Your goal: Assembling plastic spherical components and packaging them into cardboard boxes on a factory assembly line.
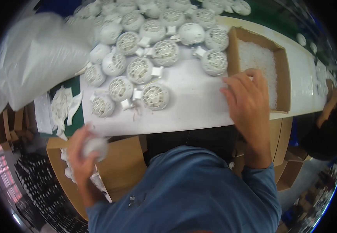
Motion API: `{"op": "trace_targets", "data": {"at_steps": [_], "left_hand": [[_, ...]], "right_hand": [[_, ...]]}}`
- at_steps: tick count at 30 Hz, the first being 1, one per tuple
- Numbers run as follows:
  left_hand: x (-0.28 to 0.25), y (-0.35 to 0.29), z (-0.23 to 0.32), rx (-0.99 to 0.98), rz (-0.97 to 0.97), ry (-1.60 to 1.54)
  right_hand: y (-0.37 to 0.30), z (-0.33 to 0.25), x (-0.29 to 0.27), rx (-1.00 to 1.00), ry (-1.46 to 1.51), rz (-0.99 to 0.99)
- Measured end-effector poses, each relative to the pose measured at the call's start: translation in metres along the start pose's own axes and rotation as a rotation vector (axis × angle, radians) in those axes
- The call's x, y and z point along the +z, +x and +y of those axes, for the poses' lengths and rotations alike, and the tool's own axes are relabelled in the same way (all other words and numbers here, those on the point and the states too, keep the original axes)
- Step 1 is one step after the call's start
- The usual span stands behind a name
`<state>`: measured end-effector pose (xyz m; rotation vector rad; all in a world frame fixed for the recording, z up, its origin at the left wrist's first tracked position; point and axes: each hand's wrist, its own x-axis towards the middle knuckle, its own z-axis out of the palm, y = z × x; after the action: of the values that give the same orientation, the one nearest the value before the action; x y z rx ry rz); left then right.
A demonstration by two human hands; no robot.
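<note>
My left hand (81, 153) grips a white dome-shaped housing (96, 148), blurred by motion, above an open cardboard carton at the table's near left edge. My right hand (250, 101) is over the left side of a shallow cardboard box (284, 83) filled with small translucent pieces (255, 56). Its fingers are bent and apart, and I make out nothing held between them. Many round white housings (155, 96) with wiring showing inside cover the table, several with a small white block (137, 94) attached.
A large translucent plastic bag (40, 58) bulges at the left of the white table surface (191, 101). Crumpled white scraps (62, 106) lie below it. The open carton (120, 157) holds more white parts. Another person's arm (331, 101) reaches in at far right.
</note>
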<state>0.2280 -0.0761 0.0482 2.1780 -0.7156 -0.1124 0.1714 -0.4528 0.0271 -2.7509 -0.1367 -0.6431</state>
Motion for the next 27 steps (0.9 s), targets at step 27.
{"op": "trace_targets", "data": {"at_steps": [27], "left_hand": [[0.112,0.088,0.034,0.316,-0.265,0.267]], "right_hand": [[-0.037,-0.006,0.005,0.163,0.531,0.094]]}}
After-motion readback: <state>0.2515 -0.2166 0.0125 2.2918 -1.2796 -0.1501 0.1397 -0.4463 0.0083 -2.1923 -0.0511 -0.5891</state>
